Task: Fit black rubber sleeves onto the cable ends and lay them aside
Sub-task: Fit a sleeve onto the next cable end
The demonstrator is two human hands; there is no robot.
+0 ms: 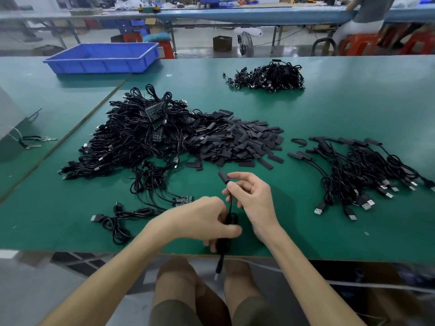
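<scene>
My right hand (253, 198) pinches a black cable just below its end, where a black rubber sleeve (223, 177) sits and points up. My left hand (207, 222) grips the coiled bundle of the same cable (229, 208) near the table's front edge. Its plug end (218, 267) dangles below the edge. A heap of loose black sleeves (237, 140) lies in the middle of the green table (329, 109). A big tangle of cables with small circuit boards (134, 137) lies to its left. Cables with sleeves fitted (360, 170) lie in a row at the right.
A second pile of black cables (268, 77) sits at the back. A blue plastic bin (103, 57) stands at the back left. A few loose cables (122, 217) lie left of my hands. A seated person (367, 15) is at a far bench.
</scene>
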